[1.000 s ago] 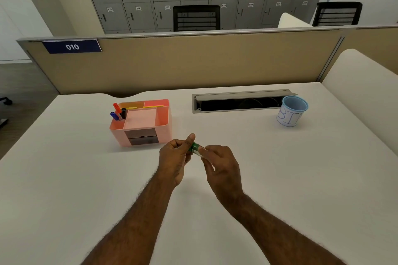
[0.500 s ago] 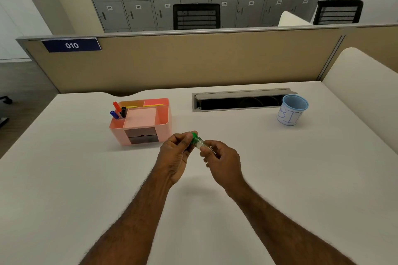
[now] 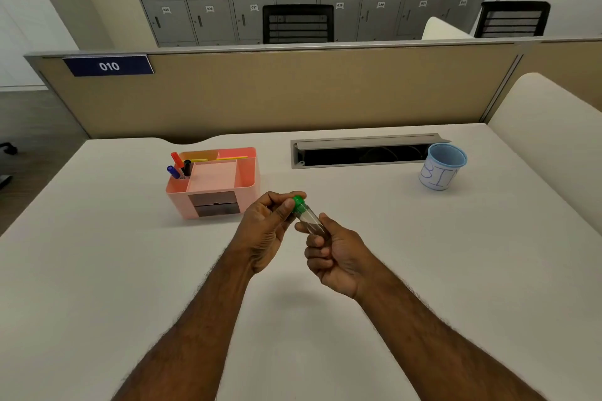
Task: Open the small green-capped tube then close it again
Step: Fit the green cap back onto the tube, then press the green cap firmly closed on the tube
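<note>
A small clear tube (image 3: 310, 221) with a green cap (image 3: 298, 202) is held above the white table (image 3: 97, 264), tilted with the cap pointing up and to the left. My right hand (image 3: 335, 254) grips the tube's lower body, which hides its bottom end. My left hand (image 3: 268, 225) pinches the green cap between thumb and fingers. The cap sits on the tube's mouth.
A pink desk organiser (image 3: 213, 182) with markers stands to the left behind the hands. A grey cable slot (image 3: 361, 153) lies at the back of the table, and a pale blue cup (image 3: 441, 171) stands at the back right. A beige partition (image 3: 293, 91) borders the far edge.
Both hands have lifted the tube slightly and more of its clear body shows now. The left fingers have shifted around the cap.
</note>
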A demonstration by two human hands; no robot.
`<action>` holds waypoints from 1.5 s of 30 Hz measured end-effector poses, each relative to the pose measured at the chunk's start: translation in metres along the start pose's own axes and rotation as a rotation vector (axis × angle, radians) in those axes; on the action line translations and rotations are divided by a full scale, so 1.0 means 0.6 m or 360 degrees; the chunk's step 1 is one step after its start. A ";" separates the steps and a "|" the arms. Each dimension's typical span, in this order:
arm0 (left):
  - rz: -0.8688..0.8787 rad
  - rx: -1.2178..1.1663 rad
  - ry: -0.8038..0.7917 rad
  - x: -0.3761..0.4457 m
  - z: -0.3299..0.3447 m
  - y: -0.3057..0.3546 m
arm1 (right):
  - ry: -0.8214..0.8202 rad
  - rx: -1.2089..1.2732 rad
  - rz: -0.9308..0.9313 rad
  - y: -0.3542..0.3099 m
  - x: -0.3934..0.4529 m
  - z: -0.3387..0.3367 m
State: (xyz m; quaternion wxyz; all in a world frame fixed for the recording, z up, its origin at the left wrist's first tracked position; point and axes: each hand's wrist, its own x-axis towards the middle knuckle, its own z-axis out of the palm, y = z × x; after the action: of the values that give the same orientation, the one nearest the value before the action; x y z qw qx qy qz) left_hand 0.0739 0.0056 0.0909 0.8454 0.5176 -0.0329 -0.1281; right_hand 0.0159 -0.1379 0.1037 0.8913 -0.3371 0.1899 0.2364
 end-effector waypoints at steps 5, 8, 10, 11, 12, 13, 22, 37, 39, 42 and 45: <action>0.0068 0.0122 0.0096 -0.004 0.004 0.001 | 0.0085 -0.0529 -0.0281 0.001 -0.003 0.006; 0.0071 0.0164 0.0183 -0.008 0.008 -0.003 | 0.0277 -0.0954 -0.0471 0.002 -0.001 0.015; 0.0064 0.0200 0.0218 -0.008 0.010 -0.004 | 0.0396 -0.1213 -0.0612 0.006 0.002 0.019; 0.0065 0.0231 0.0230 -0.008 0.011 -0.003 | 0.0459 -0.1366 -0.0705 0.010 0.003 0.017; 0.0070 0.0280 0.0243 -0.008 0.012 -0.002 | 0.0520 -0.1515 -0.0811 0.014 0.006 0.015; 0.0078 0.0350 0.0254 -0.007 0.013 0.000 | 0.0571 -0.1649 -0.0923 0.018 0.007 0.012; 0.0087 0.0682 0.0279 -0.003 0.016 0.013 | 0.0681 -0.2191 -0.1392 0.028 0.010 -0.001; 0.0023 0.0302 0.0146 -0.005 -0.006 -0.003 | 0.0021 -0.0246 -0.0082 0.001 0.021 0.004; 0.0013 0.0399 0.0154 -0.004 -0.020 -0.003 | -0.0001 -0.0509 -0.0096 0.004 0.033 -0.003; -0.0049 0.0576 0.0150 -0.003 -0.044 -0.002 | -0.0004 -0.1139 -0.0198 0.002 0.052 -0.015; -0.0099 0.0633 0.0075 -0.004 -0.070 0.009 | 0.0027 -0.1496 -0.0230 -0.003 0.076 -0.003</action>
State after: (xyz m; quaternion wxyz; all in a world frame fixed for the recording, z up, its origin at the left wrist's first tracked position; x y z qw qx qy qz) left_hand 0.0805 0.0453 0.0765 0.7226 0.6780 -0.0217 -0.1330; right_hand 0.0541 -0.1270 0.0806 0.6547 -0.7181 0.0458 0.2313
